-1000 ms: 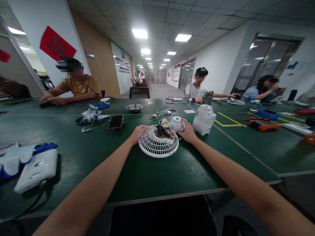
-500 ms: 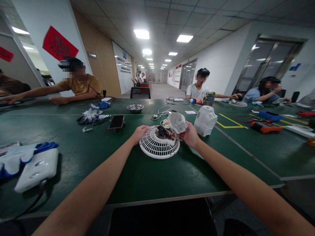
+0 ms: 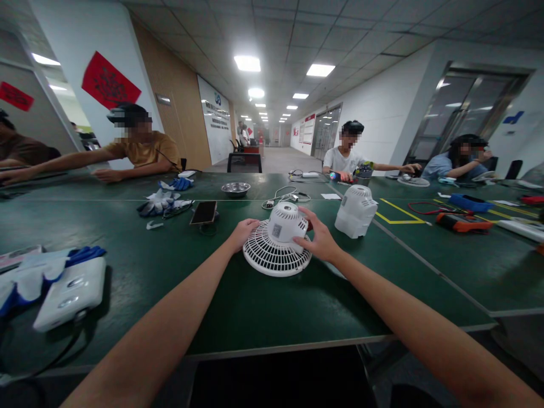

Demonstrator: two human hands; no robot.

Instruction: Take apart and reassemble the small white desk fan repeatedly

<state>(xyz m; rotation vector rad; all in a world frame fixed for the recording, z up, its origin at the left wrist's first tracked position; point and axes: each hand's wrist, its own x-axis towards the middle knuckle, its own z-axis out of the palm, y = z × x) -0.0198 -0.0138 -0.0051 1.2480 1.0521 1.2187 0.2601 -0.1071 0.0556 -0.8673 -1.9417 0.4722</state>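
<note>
A round white fan grille [image 3: 272,260] lies on the green table in front of me. Over its centre sits a white motor cover [image 3: 287,224], upright, hiding the motor and wires beneath. My right hand [image 3: 318,235] grips the cover from the right, thumb in front and fingers behind. The grille's left rim is held by my left hand [image 3: 245,234], its fingers closed on the edge. Just right of my right hand, a white plastic housing [image 3: 356,211] stands on the table.
A phone [image 3: 204,213], gloves [image 3: 159,203] and a metal bowl [image 3: 235,188] lie left and behind. A white cable [image 3: 280,198] is behind the grille. A white power bank [image 3: 72,294] rests at left, an orange meter [image 3: 463,222] at right. People sit across the table.
My right hand has turned the cover over and brought it left onto the grille's centre, so the motor and wires are now covered. My left hand stays at the rim.
</note>
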